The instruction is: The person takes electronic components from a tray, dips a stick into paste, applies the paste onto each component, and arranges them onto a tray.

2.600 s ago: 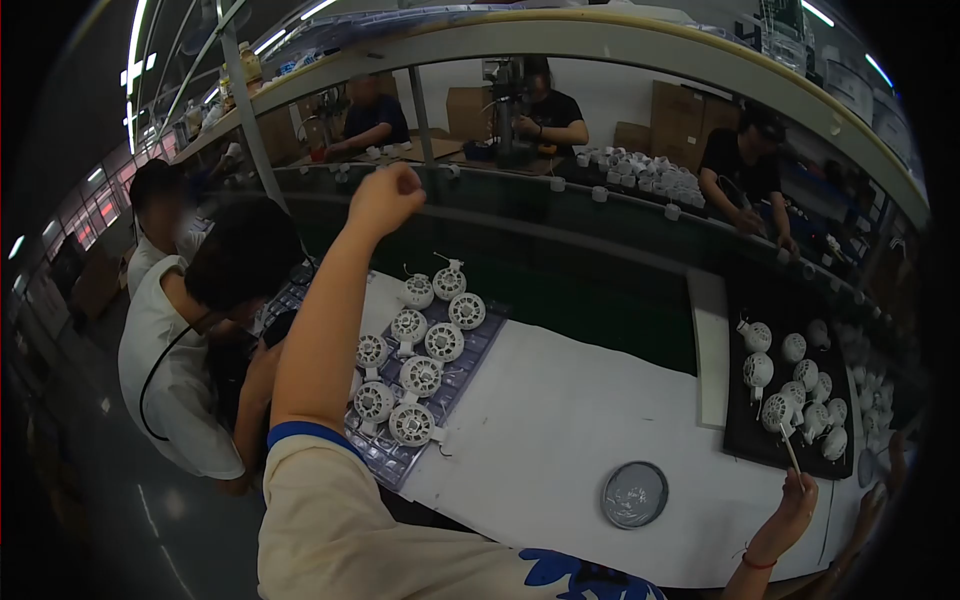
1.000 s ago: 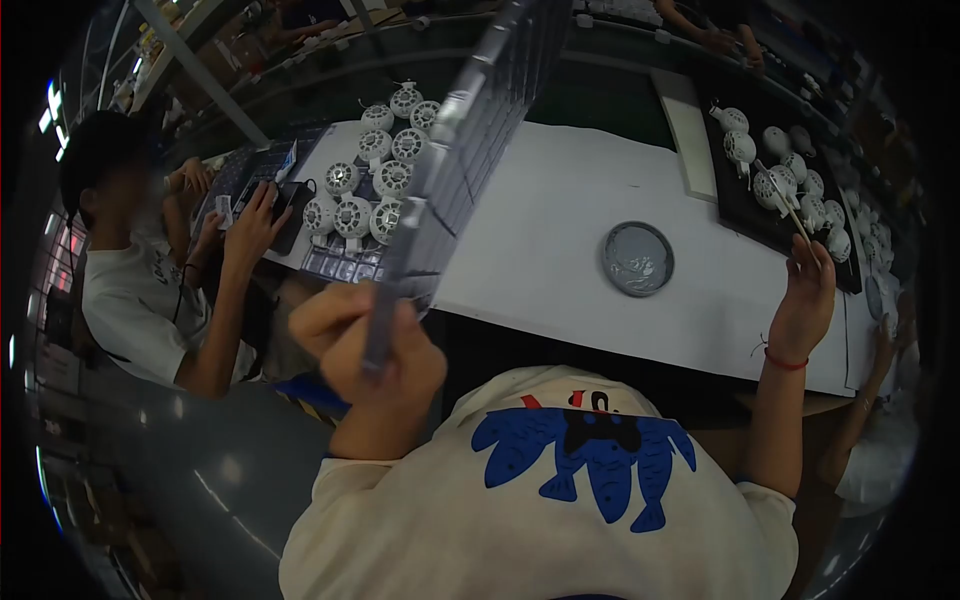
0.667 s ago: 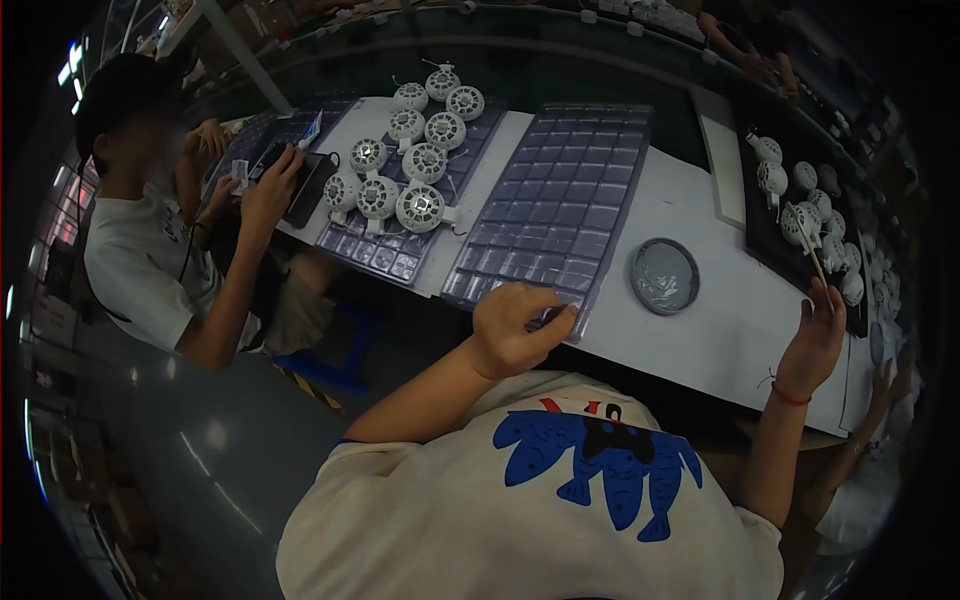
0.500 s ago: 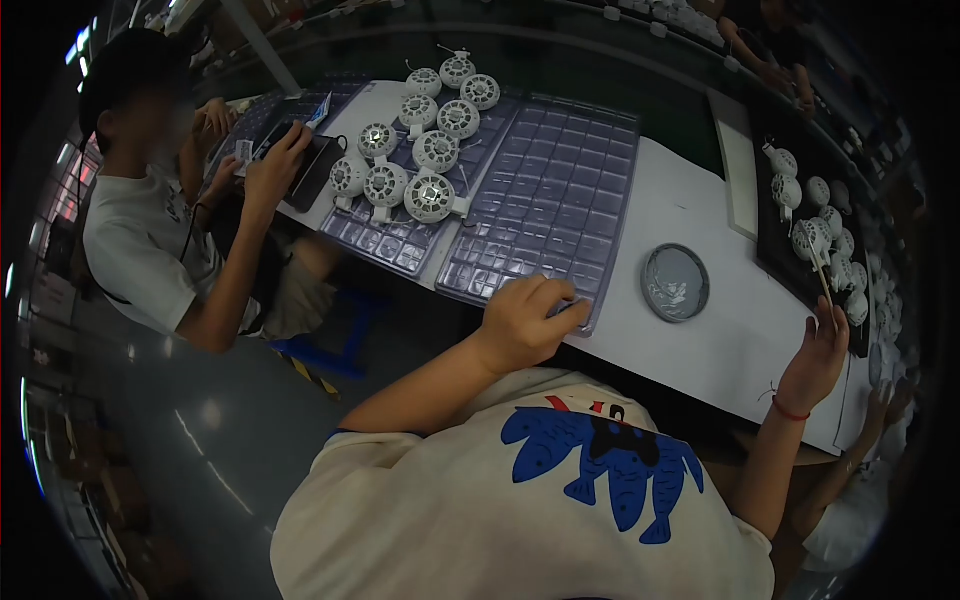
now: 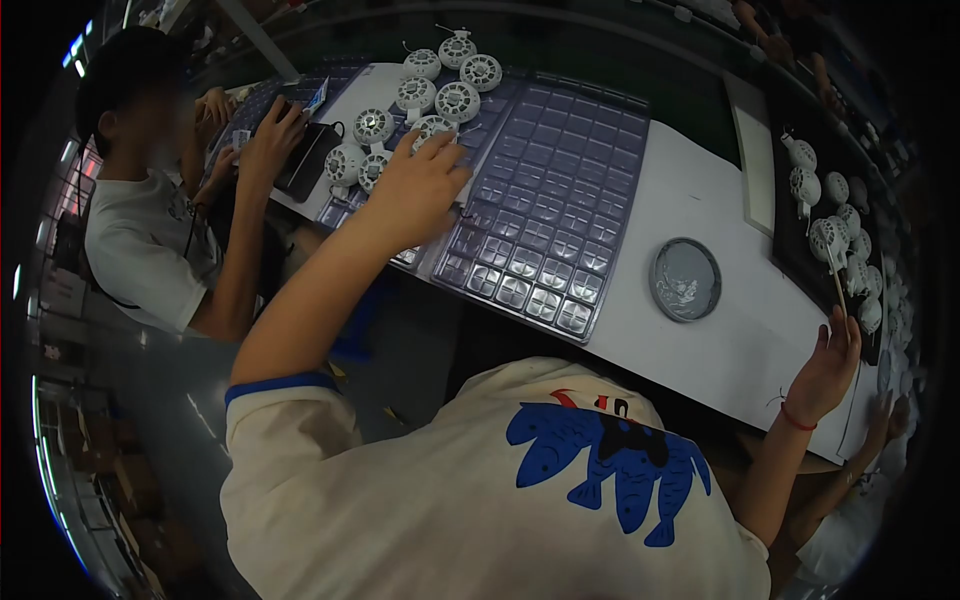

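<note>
My left hand (image 5: 420, 190) reaches over the near end of a group of white round slotted housings that look like small fan heads (image 5: 457, 102). Its fingers are spread and bent downward, covering the nearest housing, so contact cannot be made out. My right hand (image 5: 825, 365), with a red string at the wrist, is raised at the right edge of the table. Between its fingers is a thin pale stick (image 5: 838, 275), whose far end lies over another white housing (image 5: 827, 238) in the right-hand group.
A clear plastic compartment tray (image 5: 550, 200) lies mid-table. Right of it, a round dish of grey paste (image 5: 686, 280) rests on white sheeting (image 5: 640, 335). A black mat (image 5: 790, 250) carries the right-hand housings. A co-worker (image 5: 150, 230) sits at left, handling a small packet.
My left hand has left the near right corner of the compartment tray and moved left and away to the fan heads. My right hand stays near the right-hand group with the stick.
</note>
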`<state>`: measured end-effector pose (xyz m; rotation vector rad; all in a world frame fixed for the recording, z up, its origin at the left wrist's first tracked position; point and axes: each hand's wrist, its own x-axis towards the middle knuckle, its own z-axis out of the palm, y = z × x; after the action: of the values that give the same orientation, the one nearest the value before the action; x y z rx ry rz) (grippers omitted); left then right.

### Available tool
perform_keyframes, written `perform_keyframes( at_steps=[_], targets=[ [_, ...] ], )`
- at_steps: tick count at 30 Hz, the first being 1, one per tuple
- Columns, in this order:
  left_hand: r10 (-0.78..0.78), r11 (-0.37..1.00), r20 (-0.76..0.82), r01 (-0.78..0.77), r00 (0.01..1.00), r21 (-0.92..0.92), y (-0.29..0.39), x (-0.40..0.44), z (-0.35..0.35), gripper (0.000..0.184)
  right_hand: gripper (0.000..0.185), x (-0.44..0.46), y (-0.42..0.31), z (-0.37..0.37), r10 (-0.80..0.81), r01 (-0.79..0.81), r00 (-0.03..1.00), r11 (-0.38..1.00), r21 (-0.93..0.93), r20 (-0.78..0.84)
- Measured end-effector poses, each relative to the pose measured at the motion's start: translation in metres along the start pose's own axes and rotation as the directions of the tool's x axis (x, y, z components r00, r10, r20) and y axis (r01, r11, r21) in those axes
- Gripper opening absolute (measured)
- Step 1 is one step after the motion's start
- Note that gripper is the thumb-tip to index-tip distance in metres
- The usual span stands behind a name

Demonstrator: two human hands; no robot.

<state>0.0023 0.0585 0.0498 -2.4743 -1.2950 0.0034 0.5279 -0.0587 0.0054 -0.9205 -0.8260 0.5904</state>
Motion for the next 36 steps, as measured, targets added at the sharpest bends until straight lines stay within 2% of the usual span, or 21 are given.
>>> perform_keyframes(
  at_steps=[4,6,10,13,15,17,19,23,24,26,27,29,31,32,33,36],
  targets=[
    [0.114,0.990,0.129,-0.124,0.985,0.074,-0.008,0.010,0.011,0.041,0.039,-0.002,-0.001,0.000,0.015,-0.015,1.000,1.000,-0.014,0.000],
    [0.158,0.987,0.188,-0.149,0.969,-0.060,-0.007,0.010,0.004,0.031,0.040,-0.003,-0.002,0.000,-0.007,0.007,1.000,1.000,-0.001,0.003],
    [0.165,0.985,0.225,-0.150,0.960,-0.083,-0.009,0.002,-0.008,0.027,0.040,-0.004,-0.005,0.003,-0.014,0.013,1.000,1.000,-0.022,-0.014],
    [0.137,0.983,0.208,-0.108,0.969,-0.147,-0.011,-0.008,-0.024,0.024,0.040,-0.005,-0.001,0.006,-0.005,0.003,0.999,0.999,-0.038,-0.047],
    [0.079,0.981,0.159,-0.048,0.984,-0.190,-0.005,-0.007,-0.033,0.021,0.039,-0.004,0.003,-0.002,-0.033,0.033,0.999,0.999,0.040,0.017],
    [0.031,0.980,0.047,-0.021,0.998,-0.197,0.003,-0.003,-0.026,0.017,0.038,-0.006,-0.001,0.007,-0.102,0.104,0.994,0.993,-0.052,0.043],
    [0.023,0.986,0.007,-0.022,1.000,-0.166,0.016,0.003,-0.018,0.016,0.039,-0.004,-0.010,0.025,-0.210,0.213,0.977,0.957,-0.195,0.036],
    [0.094,0.989,-0.022,-0.096,0.995,-0.117,0.022,0.002,-0.003,0.016,0.030,0.025,-0.023,0.028,-0.393,0.443,0.896,0.793,-0.418,0.205],
    [0.107,0.986,-0.017,-0.108,0.994,-0.125,0.021,0.000,-0.002,0.015,0.030,0.036,-0.022,0.020,-0.406,0.449,0.893,0.780,-0.436,0.194],
    [0.121,0.985,-0.010,-0.122,0.993,-0.126,0.019,-0.005,-0.004,0.015,0.027,0.058,-0.012,0.008,-0.340,0.544,0.835,0.382,-0.748,0.433],
    [0.128,0.982,0.011,-0.125,0.992,-0.142,0.018,-0.006,-0.006,0.015,0.027,0.067,-0.006,0.006,-0.344,0.541,0.835,0.377,-0.751,0.429],
    [0.148,0.976,0.010,-0.145,0.989,-0.162,0.018,-0.010,-0.007,0.015,0.037,0.081,0.007,0.007,-0.290,0.574,0.791,0.047,-0.817,0.539],
    [0.110,0.978,0.010,-0.106,0.994,-0.178,0.020,-0.011,-0.007,0.016,0.045,0.092,0.018,0.007,-0.216,0.537,0.812,-0.089,-0.839,0.542],
    [0.106,0.982,0.063,-0.095,0.992,-0.161,0.023,-0.012,-0.012,0.017,0.050,0.097,0.022,0.006,-0.186,0.512,0.830,-0.123,-0.850,0.526],
    [0.125,0.981,0.032,-0.118,0.992,-0.154,0.029,-0.017,-0.013,0.017,0.051,0.102,0.028,0.005,-0.165,0.500,0.844,-0.104,-0.860,0.511],
    [0.107,0.981,-0.186,-0.134,0.977,-0.139,0.052,-0.008,-0.014,0.033,0.051,0.117,0.036,0.001,-0.102,0.424,0.900,-0.026,-0.905,0.424]
  ],
)
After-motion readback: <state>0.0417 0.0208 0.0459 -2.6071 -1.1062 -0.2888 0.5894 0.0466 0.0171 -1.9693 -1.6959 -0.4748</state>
